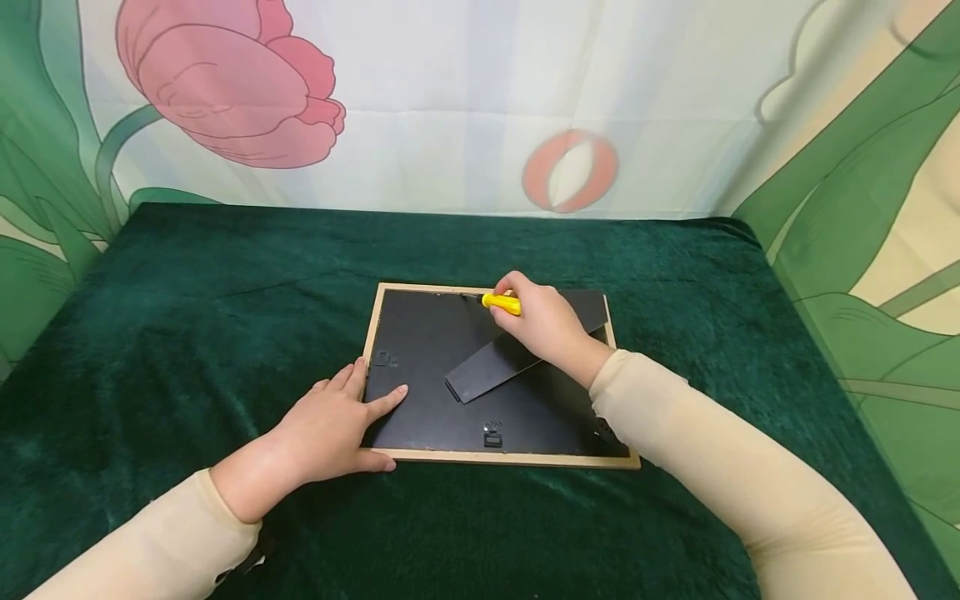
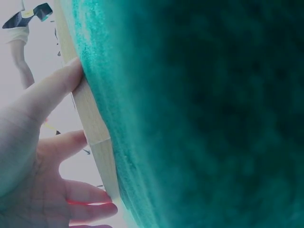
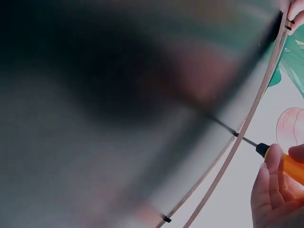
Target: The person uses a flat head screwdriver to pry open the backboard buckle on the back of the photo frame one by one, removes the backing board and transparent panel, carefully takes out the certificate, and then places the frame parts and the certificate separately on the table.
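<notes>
A picture frame (image 1: pixel 510 457) with a pale wooden border lies back side up, showing its black backing board (image 1: pixel 427 333). A black stand leg (image 1: pixel 491 367) slants across the board. My right hand (image 1: pixel 551 321) grips a screwdriver by its yellow handle (image 1: pixel 502 303) at the far edge. In the right wrist view, the screwdriver's thin shaft (image 3: pixel 248 141) meets a small dark tab (image 3: pixel 236 134) at the border's inner edge. At the near left corner rests my left hand (image 1: pixel 326 429), index finger on the board, thumb and other fingers along the wooden border (image 2: pixel 90 114).
Dark green velvety cloth (image 1: pixel 247 333) covers the table around the frame. Metal hangers sit on the board near its left side (image 1: pixel 384 358) and near edge (image 1: pixel 492 435). Behind the table hangs a printed curtain (image 1: pixel 435 108) with a large pink flower.
</notes>
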Demonstrator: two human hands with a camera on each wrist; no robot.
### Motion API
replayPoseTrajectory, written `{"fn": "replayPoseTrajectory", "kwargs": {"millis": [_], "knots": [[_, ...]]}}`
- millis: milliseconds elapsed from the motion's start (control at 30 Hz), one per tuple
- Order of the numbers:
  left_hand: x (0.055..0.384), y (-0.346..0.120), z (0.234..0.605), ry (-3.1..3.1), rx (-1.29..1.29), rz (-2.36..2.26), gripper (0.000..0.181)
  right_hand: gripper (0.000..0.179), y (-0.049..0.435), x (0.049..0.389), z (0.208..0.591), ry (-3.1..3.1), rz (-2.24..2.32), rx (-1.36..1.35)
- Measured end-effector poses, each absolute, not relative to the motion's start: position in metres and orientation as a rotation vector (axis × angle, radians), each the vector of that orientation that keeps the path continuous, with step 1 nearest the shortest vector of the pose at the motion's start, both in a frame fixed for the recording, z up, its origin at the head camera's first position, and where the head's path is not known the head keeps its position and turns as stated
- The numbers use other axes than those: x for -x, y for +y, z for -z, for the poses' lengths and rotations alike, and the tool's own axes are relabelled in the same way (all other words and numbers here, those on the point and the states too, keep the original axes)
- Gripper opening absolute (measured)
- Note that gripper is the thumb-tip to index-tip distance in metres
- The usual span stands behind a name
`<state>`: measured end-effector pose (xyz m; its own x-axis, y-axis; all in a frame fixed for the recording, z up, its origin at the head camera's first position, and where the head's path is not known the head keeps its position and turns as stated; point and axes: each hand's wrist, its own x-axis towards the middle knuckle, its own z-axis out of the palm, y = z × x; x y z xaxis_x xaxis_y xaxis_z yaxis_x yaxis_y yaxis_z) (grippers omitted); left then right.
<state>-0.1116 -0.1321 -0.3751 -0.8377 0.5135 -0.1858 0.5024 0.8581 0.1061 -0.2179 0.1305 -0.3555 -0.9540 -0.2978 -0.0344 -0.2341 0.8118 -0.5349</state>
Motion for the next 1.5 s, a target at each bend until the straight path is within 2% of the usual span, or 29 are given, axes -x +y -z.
{"fn": "replayPoseTrajectory", "kwargs": {"millis": [233,567,967,1300,1500], "knots": [[0.112,-0.132,0.377,2.819,-0.782,-0.075,0.082,0.026,0.132,0.22,0.363,2.844,0.996,0.355],[0.112,-0.131,0.375,2.824,-0.791,-0.07,0.082,0.022,0.123,0.224,0.355,2.923,0.881,0.427],[0.113,-0.131,0.374,2.822,-0.79,-0.08,0.081,0.017,0.116,0.249,0.34,2.74,1.084,0.193],[0.113,-0.132,0.374,2.831,-0.797,-0.073,0.081,0.025,0.115,0.271,0.331,2.47,1.4,-0.099],[0.113,-0.131,0.374,2.823,-0.781,-0.093,0.082,0.026,0.126,0.272,0.333,2.498,1.303,-0.027]]}}
